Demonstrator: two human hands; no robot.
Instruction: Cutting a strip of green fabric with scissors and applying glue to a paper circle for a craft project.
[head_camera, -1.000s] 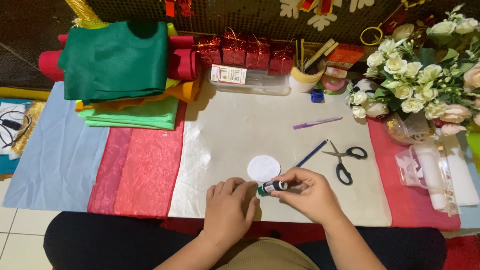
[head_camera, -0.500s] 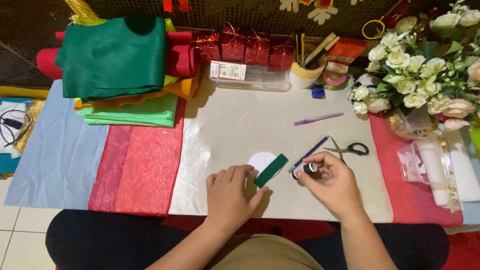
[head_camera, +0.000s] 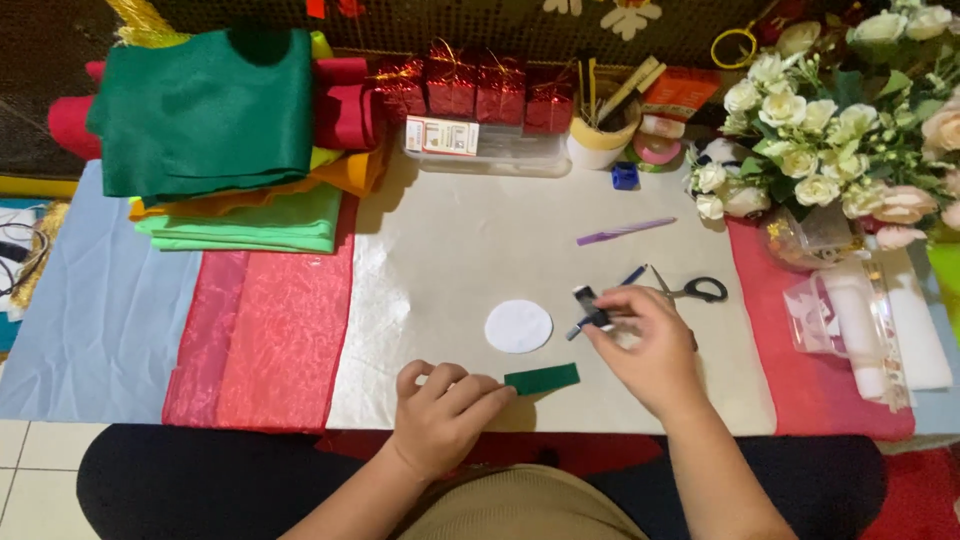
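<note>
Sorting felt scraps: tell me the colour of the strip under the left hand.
Dark green; the felt strip pinned by the left hand shows best in the head view.

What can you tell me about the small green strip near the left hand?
The green strip is a small flat rectangle, dark green, looking like felt or thick paper. It lies flat on the pale table cover, slightly tilted, below the white paper circle and apart from it. The left hand touches its left end with the fingertips. The right hand does not touch it.
</note>
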